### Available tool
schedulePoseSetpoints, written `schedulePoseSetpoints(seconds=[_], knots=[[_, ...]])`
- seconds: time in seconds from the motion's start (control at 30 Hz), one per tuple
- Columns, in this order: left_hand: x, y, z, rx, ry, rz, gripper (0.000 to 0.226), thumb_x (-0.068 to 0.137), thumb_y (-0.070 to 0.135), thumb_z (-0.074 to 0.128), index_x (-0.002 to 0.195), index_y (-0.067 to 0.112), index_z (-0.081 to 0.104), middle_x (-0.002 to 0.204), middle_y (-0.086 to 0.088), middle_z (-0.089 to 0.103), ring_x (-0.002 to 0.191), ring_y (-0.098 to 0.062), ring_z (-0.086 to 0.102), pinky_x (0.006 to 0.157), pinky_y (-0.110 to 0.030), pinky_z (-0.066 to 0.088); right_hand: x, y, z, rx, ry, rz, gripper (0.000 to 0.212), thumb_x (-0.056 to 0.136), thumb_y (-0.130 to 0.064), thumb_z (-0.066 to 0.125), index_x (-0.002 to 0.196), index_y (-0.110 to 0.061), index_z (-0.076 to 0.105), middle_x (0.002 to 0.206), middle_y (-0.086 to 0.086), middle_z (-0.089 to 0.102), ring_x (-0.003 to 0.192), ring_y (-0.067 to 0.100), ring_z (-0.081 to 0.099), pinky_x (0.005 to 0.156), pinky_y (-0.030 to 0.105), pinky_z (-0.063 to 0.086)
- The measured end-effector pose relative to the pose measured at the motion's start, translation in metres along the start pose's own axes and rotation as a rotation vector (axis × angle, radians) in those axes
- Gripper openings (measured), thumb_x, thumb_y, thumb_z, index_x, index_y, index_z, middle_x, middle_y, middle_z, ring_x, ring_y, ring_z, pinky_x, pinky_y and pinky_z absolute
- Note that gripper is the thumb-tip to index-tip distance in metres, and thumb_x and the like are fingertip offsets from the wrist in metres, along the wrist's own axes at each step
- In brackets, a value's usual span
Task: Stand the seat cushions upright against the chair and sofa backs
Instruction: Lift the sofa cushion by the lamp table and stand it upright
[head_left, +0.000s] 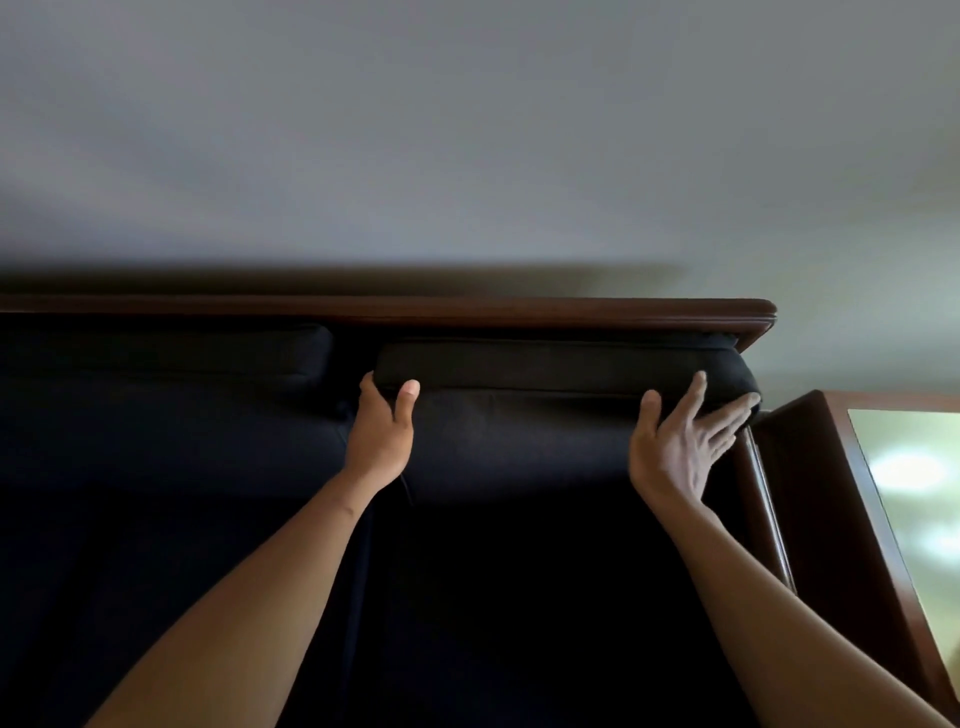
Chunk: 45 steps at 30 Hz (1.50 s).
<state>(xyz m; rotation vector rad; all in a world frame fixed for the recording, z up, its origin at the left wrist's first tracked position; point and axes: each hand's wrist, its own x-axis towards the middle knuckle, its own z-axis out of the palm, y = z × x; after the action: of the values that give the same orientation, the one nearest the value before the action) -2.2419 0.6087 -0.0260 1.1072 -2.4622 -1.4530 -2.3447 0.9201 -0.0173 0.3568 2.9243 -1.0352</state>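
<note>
Across the middle of the frame runs the sofa back (467, 312), its wooden rail on top. Against it at centre-right stands a dark seat cushion (545, 415), apparently upright already. Left hand (382, 428) clasps its top left corner; right hand (680, 441) lies splayed, flat on the right end. Next, probably a settling push, then letting go.

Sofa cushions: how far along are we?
Done: the left cushion already stands upright against the wooden sofa back. In hand: the right cushion is upright at the back too, left hand gripping its top corner, right hand open and flat against its other end. Left: letting go. No chair or other cushions are in view, so the rest can't be judged.
</note>
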Motion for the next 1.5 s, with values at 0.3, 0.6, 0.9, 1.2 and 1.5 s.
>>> schedulePoseSetpoints(seconds=[0.3,0.6,0.9,1.2,1.5], knots=[[-0.051,-0.051,-0.108,0.063,0.113,0.082,0.037,0.109,0.034,0.053,0.142,0.018,0.060,0.144,0.003,0.057,0.127,-0.009,0.053,0.106,-0.030,0.042,-0.115,-0.096,0.056,-0.199,-0.269,-0.443,0.064,0.106,-0.049,0.038,0.161,-0.017,0.027,0.173,0.006,-0.003,0.157,0.024,-0.020,0.125,0.044,-0.014],[0.025,-0.138,-0.299,-0.087,0.308,-0.056,0.043,0.107,0.037,0.057,0.145,0.018,0.054,0.153,-0.003,0.041,0.132,-0.019,0.051,0.105,-0.036,0.044,-0.214,-0.241,0.161,0.101,-0.435,-0.357,0.063,0.105,-0.046,0.045,0.160,-0.019,0.030,0.168,0.001,0.023,0.155,0.021,0.021,0.120,0.043,0.030],[0.148,-0.204,-0.433,-0.174,0.345,-0.238,0.093,0.104,0.057,0.053,0.169,0.017,0.000,0.176,-0.008,0.004,0.160,-0.031,0.018,0.124,-0.046,0.026,-0.236,-0.300,0.242,0.216,-0.170,0.014,0.060,0.108,-0.028,0.042,0.163,-0.021,0.020,0.159,0.018,0.036,0.135,0.042,0.046,0.103,0.045,0.038],[0.196,-0.232,-0.457,-0.306,0.219,-0.258,0.041,0.103,0.051,0.059,0.130,0.020,0.058,0.116,0.002,0.062,0.110,-0.023,0.061,0.088,-0.038,0.041,-0.230,-0.287,0.259,0.236,0.073,0.260,0.027,0.105,-0.017,0.038,0.118,-0.003,0.057,0.109,0.030,0.064,0.106,0.046,0.055,0.082,0.044,0.037],[0.206,-0.239,-0.463,-0.345,0.256,-0.270,0.058,0.103,0.053,0.056,0.148,0.017,0.049,0.134,-0.001,0.055,0.120,-0.023,0.053,0.099,-0.039,0.039,-0.241,-0.302,0.266,0.282,0.103,0.265,0.021,0.103,-0.013,0.034,0.106,-0.004,0.052,0.090,0.018,0.053,0.082,0.035,0.049,0.070,0.036,0.032]])
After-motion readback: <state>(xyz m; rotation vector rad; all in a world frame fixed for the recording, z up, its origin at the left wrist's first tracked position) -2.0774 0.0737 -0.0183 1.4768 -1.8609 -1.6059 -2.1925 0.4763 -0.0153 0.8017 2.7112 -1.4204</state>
